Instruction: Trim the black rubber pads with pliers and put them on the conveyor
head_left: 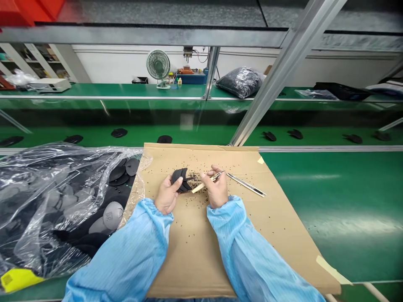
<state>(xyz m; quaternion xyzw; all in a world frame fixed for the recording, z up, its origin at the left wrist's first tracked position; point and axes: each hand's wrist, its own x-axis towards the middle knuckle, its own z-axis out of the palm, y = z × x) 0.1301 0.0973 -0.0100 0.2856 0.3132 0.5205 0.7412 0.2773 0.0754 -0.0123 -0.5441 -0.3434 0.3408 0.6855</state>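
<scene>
My left hand [168, 193] is closed on a black curved part [181, 179], thumb on top, and holds it just above the cardboard sheet [192, 268]. In my right hand [216, 188] is a slim cream-coloured stick-like tool [199, 187], pinched between the fingers; one end points toward the black part. Whether its tip touches the part I cannot tell. Many tiny dark bits [194, 178] lie scattered on the cardboard beneath and between my hands. A white and black pen-like tool [246, 185] rests just right of my right hand.
A clear plastic bag [69, 176] of black and grey oval pieces [112, 214] lies at the left. Beyond the cardboard, a green conveyor belt [201, 133] carries several black parts [119, 133]. A slanted metal post [283, 71] rises at the right. A fan [158, 65] stands farther back.
</scene>
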